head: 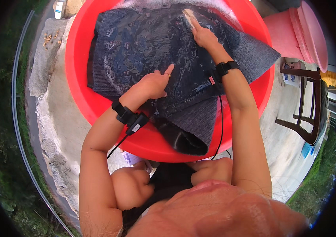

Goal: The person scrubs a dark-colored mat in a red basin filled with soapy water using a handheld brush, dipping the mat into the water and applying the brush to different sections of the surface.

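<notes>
A big red plastic basin [77, 68] holds soapy water and a dark grey-blue ribbed textile mat [144, 44], wet in its middle. The mat's right corner lies over the basin's rim, and its near part is rolled or folded, showing a black underside. My left hand [153, 84] rests on the wet mat, fingers apart, with a ring on one finger and nothing in its grasp. Farther off to the right, my right hand [205, 35] holds a pale, flat, elongated object [189, 17] against the mat; what it is cannot be told. Each wrist wears a black strap with a small cabled device.
A pink bucket [283, 35] stands right of the basin, near a white tub [292, 75] and a dark wooden chair [313, 112]. On the left are a stone block [42, 65] with small brown pieces on it and a white carton [60, 10]. Black cables hang from both wrists.
</notes>
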The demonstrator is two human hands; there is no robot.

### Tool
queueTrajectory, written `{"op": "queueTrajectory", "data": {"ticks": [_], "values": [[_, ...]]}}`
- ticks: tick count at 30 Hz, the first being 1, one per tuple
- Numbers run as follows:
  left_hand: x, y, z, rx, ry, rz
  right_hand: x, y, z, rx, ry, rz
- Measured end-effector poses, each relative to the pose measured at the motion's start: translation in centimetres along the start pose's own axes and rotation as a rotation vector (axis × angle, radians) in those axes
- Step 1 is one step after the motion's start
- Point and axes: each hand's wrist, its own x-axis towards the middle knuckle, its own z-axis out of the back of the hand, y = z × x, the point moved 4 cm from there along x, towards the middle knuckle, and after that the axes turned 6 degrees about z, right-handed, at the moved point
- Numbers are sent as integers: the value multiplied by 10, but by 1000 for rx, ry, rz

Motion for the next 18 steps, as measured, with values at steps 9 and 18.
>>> {"op": "queueTrajectory", "data": {"ticks": [9, 18], "values": [[-6, 4, -8, 32, 10, 56, -111, 60, -5, 218, 200, 330], [3, 0, -1, 9, 15, -4, 9, 16, 3, 18, -140, -13]]}}
